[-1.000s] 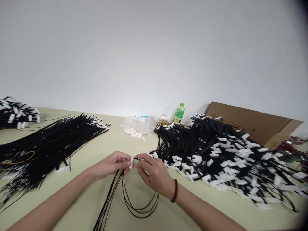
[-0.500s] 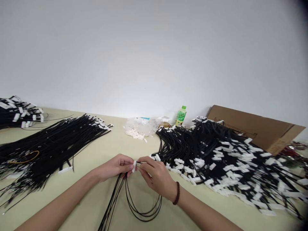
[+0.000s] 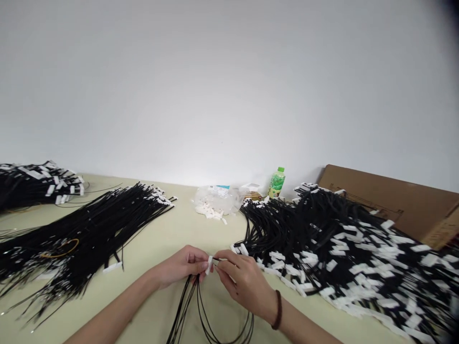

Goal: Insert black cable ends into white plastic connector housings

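Note:
My left hand (image 3: 191, 267) is closed, pinching a small white connector (image 3: 209, 265) between thumb and fingers near the lower middle. Thin black cables (image 3: 182, 306) hang below that hand, and some curve in a loop towards the right. My right hand (image 3: 240, 279), with a brown band on its wrist, pinches the end of a black cable (image 3: 215, 259) at the right side of the connector. Whether the cable end is inside the connector cannot be made out.
Black cables with white connectors lie in a large pile (image 3: 297, 229) on the right and in bundles (image 3: 96, 224) on the left. Behind are a plastic bag of white connectors (image 3: 215, 200), a green-capped bottle (image 3: 276, 182) and a cardboard piece (image 3: 387, 198).
The view has shifted, so everything sits lower and further right. Both hands keep their pinch at the connector, with only a slight change in the right fingers.

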The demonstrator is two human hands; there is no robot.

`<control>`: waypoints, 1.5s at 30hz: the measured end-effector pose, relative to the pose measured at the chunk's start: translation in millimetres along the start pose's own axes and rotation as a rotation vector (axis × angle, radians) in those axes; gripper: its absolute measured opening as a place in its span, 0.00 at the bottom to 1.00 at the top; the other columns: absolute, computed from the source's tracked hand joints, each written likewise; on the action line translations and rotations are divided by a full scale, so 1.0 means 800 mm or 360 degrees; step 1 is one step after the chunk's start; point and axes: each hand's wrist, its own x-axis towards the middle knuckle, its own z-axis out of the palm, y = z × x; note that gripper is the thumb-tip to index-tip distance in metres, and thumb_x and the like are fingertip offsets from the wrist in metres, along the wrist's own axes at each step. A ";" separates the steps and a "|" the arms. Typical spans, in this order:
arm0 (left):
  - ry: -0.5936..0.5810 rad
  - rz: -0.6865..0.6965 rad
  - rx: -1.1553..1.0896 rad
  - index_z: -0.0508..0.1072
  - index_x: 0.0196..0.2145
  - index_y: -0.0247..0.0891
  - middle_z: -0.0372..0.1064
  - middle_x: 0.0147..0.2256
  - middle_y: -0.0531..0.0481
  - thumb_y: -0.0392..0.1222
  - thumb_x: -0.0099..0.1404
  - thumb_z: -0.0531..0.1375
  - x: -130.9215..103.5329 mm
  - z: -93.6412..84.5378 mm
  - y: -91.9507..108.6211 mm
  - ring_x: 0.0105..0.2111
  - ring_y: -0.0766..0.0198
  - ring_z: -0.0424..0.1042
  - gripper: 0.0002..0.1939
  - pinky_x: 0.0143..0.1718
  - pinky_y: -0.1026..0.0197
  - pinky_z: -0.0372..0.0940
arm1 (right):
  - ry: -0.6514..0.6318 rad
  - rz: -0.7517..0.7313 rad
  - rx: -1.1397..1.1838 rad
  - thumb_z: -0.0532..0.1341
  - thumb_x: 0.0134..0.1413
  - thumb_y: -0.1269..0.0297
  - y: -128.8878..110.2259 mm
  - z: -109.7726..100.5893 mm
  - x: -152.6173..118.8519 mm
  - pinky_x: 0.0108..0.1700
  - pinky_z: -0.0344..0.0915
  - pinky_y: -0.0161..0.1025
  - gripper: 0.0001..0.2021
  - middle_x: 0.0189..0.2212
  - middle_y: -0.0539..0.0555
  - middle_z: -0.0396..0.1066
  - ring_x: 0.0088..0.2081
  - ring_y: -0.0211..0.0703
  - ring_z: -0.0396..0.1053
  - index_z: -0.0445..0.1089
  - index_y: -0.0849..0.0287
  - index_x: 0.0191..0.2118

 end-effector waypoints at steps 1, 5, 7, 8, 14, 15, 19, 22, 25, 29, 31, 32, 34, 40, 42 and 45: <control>0.0010 0.0011 0.0002 0.69 0.27 0.30 0.61 0.20 0.51 0.53 0.56 0.55 0.000 0.000 0.000 0.21 0.70 0.57 0.19 0.23 0.67 0.50 | -0.0005 0.0002 0.0004 0.50 0.54 0.72 0.000 0.000 0.001 0.32 0.58 0.30 0.05 0.37 0.51 0.66 0.32 0.32 0.65 0.61 0.60 0.31; 0.0037 0.0024 -0.0022 0.69 0.27 0.29 0.61 0.20 0.51 0.52 0.56 0.56 0.001 0.002 0.000 0.22 0.70 0.58 0.19 0.24 0.67 0.51 | 0.0009 0.0030 0.0037 0.49 0.54 0.73 0.000 0.000 0.002 0.31 0.58 0.30 0.06 0.35 0.52 0.66 0.31 0.32 0.65 0.61 0.61 0.30; 0.0042 0.0030 -0.0054 0.69 0.27 0.29 0.61 0.20 0.51 0.52 0.57 0.56 0.002 0.002 0.000 0.22 0.70 0.59 0.19 0.25 0.67 0.52 | 0.0012 0.0048 0.0063 0.49 0.54 0.73 -0.001 0.000 0.002 0.31 0.58 0.30 0.06 0.35 0.52 0.66 0.32 0.32 0.65 0.61 0.60 0.30; 0.0040 0.0031 -0.0066 0.69 0.27 0.29 0.61 0.20 0.51 0.51 0.57 0.56 0.002 0.002 0.000 0.22 0.69 0.59 0.19 0.25 0.67 0.52 | 0.0009 0.0055 0.0071 0.49 0.54 0.73 -0.001 0.000 0.002 0.31 0.58 0.29 0.06 0.35 0.52 0.66 0.32 0.32 0.65 0.61 0.60 0.30; 0.0042 0.0010 -0.0089 0.69 0.26 0.29 0.61 0.20 0.51 0.53 0.55 0.57 0.002 0.002 0.002 0.21 0.70 0.59 0.19 0.23 0.67 0.52 | -0.0004 0.0046 0.0063 0.49 0.54 0.72 -0.001 0.002 0.001 0.32 0.59 0.30 0.06 0.35 0.53 0.66 0.32 0.32 0.65 0.62 0.61 0.31; 0.0045 0.0012 -0.0083 0.69 0.26 0.29 0.61 0.20 0.51 0.53 0.55 0.57 0.002 0.002 0.002 0.22 0.70 0.59 0.20 0.24 0.67 0.53 | -0.0009 0.0047 0.0060 0.49 0.54 0.72 -0.001 0.002 0.000 0.32 0.59 0.30 0.06 0.36 0.53 0.66 0.32 0.32 0.65 0.62 0.60 0.32; 0.0054 0.0021 -0.0079 0.68 0.26 0.29 0.62 0.21 0.50 0.52 0.55 0.57 0.002 0.001 0.000 0.22 0.69 0.59 0.19 0.25 0.67 0.53 | -0.0044 0.0062 0.0049 0.49 0.54 0.72 0.000 0.004 -0.001 0.32 0.59 0.30 0.05 0.36 0.51 0.66 0.33 0.32 0.65 0.61 0.60 0.32; 0.0037 0.0022 -0.0091 0.67 0.25 0.29 0.61 0.20 0.51 0.51 0.56 0.56 0.002 0.001 -0.001 0.22 0.70 0.58 0.18 0.24 0.67 0.53 | -0.0051 0.0059 0.0025 0.49 0.54 0.72 0.002 0.005 0.000 0.32 0.59 0.30 0.06 0.37 0.51 0.66 0.33 0.32 0.65 0.61 0.60 0.31; 0.0030 0.0003 -0.0074 0.66 0.24 0.30 0.59 0.20 0.52 0.51 0.57 0.56 0.003 0.002 0.000 0.21 0.71 0.57 0.18 0.23 0.67 0.53 | -0.0053 0.0041 -0.0007 0.50 0.54 0.71 0.004 0.004 0.001 0.32 0.59 0.30 0.05 0.37 0.51 0.66 0.33 0.31 0.65 0.62 0.60 0.32; 0.0015 -0.0006 -0.0088 0.65 0.24 0.31 0.59 0.20 0.52 0.51 0.57 0.55 0.005 0.002 0.001 0.22 0.70 0.57 0.17 0.24 0.67 0.53 | -0.0006 0.0037 -0.0011 0.51 0.54 0.71 0.005 0.000 0.003 0.32 0.59 0.30 0.04 0.37 0.49 0.67 0.32 0.31 0.65 0.61 0.60 0.31; 0.0038 -0.0008 -0.0135 0.65 0.26 0.31 0.59 0.21 0.53 0.51 0.57 0.55 0.006 -0.001 0.000 0.23 0.70 0.57 0.17 0.24 0.67 0.52 | 0.0070 0.0075 0.0017 0.52 0.53 0.71 0.006 -0.003 0.004 0.32 0.59 0.29 0.03 0.36 0.49 0.68 0.32 0.31 0.66 0.61 0.60 0.31; 0.0065 -0.0010 -0.0158 0.65 0.26 0.31 0.58 0.21 0.53 0.51 0.58 0.55 0.006 -0.003 -0.002 0.23 0.70 0.56 0.17 0.24 0.67 0.51 | 0.0109 0.0099 0.0033 0.52 0.53 0.72 0.007 -0.005 0.004 0.33 0.60 0.29 0.03 0.35 0.49 0.68 0.32 0.30 0.66 0.61 0.60 0.31; 0.0127 -0.0011 -0.0188 0.65 0.28 0.32 0.57 0.21 0.53 0.51 0.58 0.54 0.007 -0.006 -0.005 0.23 0.70 0.55 0.16 0.24 0.68 0.49 | 0.0166 0.0138 0.0054 0.52 0.53 0.72 0.007 -0.009 0.005 0.34 0.60 0.28 0.03 0.35 0.50 0.68 0.34 0.31 0.66 0.61 0.60 0.32; 0.0131 -0.0028 -0.0180 0.65 0.28 0.32 0.58 0.20 0.53 0.50 0.59 0.54 0.005 -0.009 -0.006 0.23 0.70 0.54 0.16 0.24 0.67 0.48 | 0.0139 0.0128 0.0005 0.52 0.54 0.71 0.005 -0.012 0.006 0.33 0.60 0.29 0.04 0.36 0.50 0.68 0.33 0.31 0.66 0.62 0.60 0.32; 0.0129 -0.0034 -0.0161 0.65 0.28 0.32 0.57 0.20 0.54 0.50 0.59 0.54 0.005 -0.007 -0.004 0.23 0.70 0.54 0.16 0.25 0.66 0.48 | 0.0114 0.0116 -0.0033 0.51 0.54 0.70 0.004 -0.010 0.005 0.32 0.60 0.29 0.04 0.36 0.50 0.68 0.32 0.31 0.66 0.62 0.59 0.32; 0.0131 -0.0035 -0.0143 0.65 0.26 0.33 0.57 0.20 0.53 0.51 0.58 0.54 0.005 -0.006 -0.003 0.23 0.69 0.54 0.16 0.25 0.66 0.49 | 0.0100 0.0109 -0.0062 0.51 0.54 0.70 0.004 -0.009 0.005 0.32 0.59 0.30 0.05 0.35 0.50 0.68 0.32 0.31 0.66 0.62 0.59 0.31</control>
